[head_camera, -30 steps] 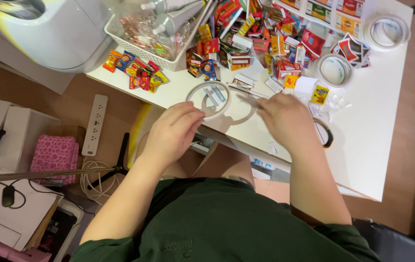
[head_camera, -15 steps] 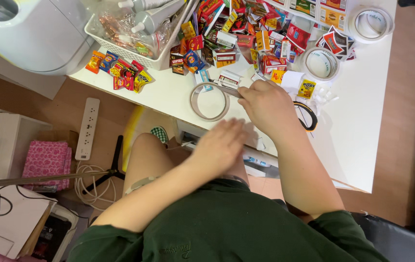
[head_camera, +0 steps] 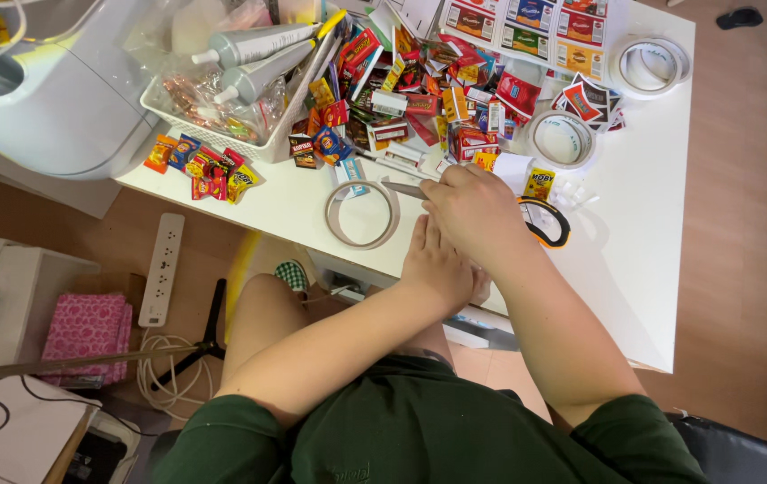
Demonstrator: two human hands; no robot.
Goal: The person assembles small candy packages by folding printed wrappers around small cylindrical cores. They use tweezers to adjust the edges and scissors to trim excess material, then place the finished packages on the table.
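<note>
Right hand (head_camera: 478,215) closed on what seems a thin metal tool (head_camera: 404,188), left hand (head_camera: 437,264) flat, fingers together, beside tape ring (head_camera: 362,213)

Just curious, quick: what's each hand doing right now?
Left hand: lies at the table edge, partly under the right; grip cannot be told.
Right hand: closed on a thin metal tool.
</note>
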